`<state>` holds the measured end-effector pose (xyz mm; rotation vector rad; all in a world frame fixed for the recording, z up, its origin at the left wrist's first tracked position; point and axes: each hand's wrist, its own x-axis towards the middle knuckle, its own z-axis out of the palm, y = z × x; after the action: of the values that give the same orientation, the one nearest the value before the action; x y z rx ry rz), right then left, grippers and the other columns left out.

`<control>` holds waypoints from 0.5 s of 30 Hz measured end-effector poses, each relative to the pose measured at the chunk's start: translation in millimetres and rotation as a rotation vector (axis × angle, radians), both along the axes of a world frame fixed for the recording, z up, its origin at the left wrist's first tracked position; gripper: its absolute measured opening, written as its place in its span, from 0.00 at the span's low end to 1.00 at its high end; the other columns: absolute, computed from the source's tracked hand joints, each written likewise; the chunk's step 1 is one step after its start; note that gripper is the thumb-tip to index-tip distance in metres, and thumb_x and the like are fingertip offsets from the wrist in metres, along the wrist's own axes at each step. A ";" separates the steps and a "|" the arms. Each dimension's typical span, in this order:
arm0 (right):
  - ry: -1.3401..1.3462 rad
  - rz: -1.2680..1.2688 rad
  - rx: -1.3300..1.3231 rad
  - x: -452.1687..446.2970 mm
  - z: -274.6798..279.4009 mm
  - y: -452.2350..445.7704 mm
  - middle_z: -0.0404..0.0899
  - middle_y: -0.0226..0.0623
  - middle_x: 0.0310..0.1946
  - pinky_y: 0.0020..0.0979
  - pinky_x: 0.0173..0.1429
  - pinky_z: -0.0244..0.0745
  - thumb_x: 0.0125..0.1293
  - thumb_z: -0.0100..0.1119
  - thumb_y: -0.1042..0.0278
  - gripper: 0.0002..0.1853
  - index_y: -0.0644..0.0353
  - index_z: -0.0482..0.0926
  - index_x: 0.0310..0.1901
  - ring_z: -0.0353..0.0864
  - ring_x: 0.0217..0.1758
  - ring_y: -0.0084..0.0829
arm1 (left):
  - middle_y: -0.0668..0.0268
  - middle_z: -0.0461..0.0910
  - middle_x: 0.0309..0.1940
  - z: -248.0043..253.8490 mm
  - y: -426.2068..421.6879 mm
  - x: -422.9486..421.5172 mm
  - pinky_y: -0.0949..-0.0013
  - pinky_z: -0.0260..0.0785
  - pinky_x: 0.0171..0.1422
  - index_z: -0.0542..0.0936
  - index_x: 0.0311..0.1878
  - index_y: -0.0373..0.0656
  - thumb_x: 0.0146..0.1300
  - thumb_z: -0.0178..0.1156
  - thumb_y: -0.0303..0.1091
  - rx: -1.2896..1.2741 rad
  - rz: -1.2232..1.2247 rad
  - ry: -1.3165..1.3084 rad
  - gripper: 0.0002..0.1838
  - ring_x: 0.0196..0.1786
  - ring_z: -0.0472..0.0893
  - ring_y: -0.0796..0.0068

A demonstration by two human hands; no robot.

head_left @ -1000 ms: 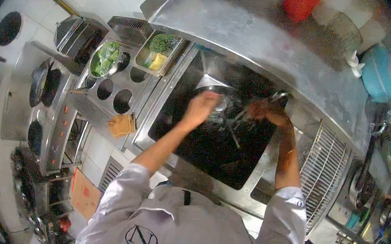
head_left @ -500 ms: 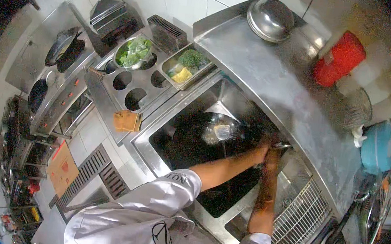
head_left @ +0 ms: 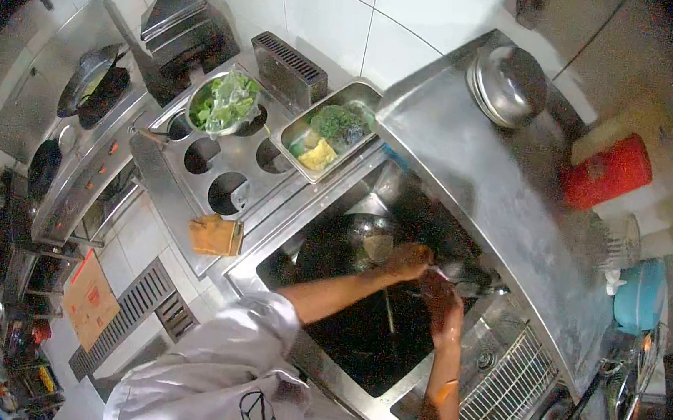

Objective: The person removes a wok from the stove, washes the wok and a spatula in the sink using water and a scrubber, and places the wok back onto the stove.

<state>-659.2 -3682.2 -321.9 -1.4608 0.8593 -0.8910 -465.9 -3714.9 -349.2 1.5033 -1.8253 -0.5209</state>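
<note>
Left hand and right hand close together over the dark sink, right of mid-frame; left fingers look curled in, right fingers bent toward them, blurred, so can't tell how far open or whether either grips anything. Shiny round item sits in the sink at frame centre, just left of the left hand. Wire rack lower right, metal tray with greens upper centre, steel bench upper right.

The left hand and right hand are close together above the sink — from them, tray at eleven o'clock, wire rack at five.
</note>
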 end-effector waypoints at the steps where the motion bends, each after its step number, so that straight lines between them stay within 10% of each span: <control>1: 0.191 -0.136 0.078 -16.6 -5.5 4.1 0.81 0.37 0.53 0.29 0.54 0.77 0.75 0.53 0.60 0.22 0.61 0.71 0.65 0.81 0.53 0.30 | 0.50 0.84 0.38 46.3 6.6 31.7 0.49 0.77 0.50 0.82 0.43 0.44 0.62 0.55 0.36 0.057 0.100 0.125 0.11 0.43 0.83 0.45; 3: 0.382 -0.299 0.147 -53.5 -31.2 17.8 0.85 0.36 0.46 0.26 0.48 0.79 0.75 0.53 0.62 0.20 0.62 0.73 0.62 0.84 0.48 0.28 | 0.50 0.83 0.35 139.8 12.3 120.5 0.46 0.75 0.46 0.82 0.41 0.44 0.62 0.57 0.35 0.125 0.228 0.091 0.09 0.40 0.82 0.45; 5: 0.582 -0.246 -0.050 -80.2 -64.4 25.4 0.87 0.35 0.38 0.24 0.41 0.79 0.74 0.50 0.70 0.15 0.62 0.76 0.59 0.86 0.38 0.26 | 0.49 0.81 0.29 172.2 -5.5 185.0 0.47 0.74 0.40 0.81 0.36 0.42 0.60 0.58 0.30 -0.327 0.574 0.134 0.05 0.35 0.82 0.45; 9: 0.283 -0.237 0.380 -11.7 45.9 67.6 0.87 0.38 0.40 0.26 0.41 0.80 0.69 0.40 0.81 0.18 0.62 0.77 0.55 0.86 0.38 0.26 | 0.47 0.80 0.28 128.4 -74.9 314.9 0.50 0.76 0.40 0.83 0.39 0.40 0.58 0.59 0.30 -0.087 0.551 -0.206 0.08 0.35 0.81 0.44; 15: 0.277 -0.287 0.487 39.8 103.6 92.1 0.86 0.39 0.42 0.27 0.46 0.82 0.68 0.40 0.84 0.20 0.63 0.77 0.56 0.87 0.41 0.28 | 0.57 0.71 0.66 102.1 -121.0 326.6 0.47 0.60 0.68 0.78 0.62 0.51 0.68 0.58 0.40 0.413 0.254 -0.738 0.20 0.67 0.70 0.53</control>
<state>-619.5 -3590.1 -218.3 -1.0590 1.4103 -0.6283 -139.4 -3835.9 -247.1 2.4086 -2.0808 -0.2306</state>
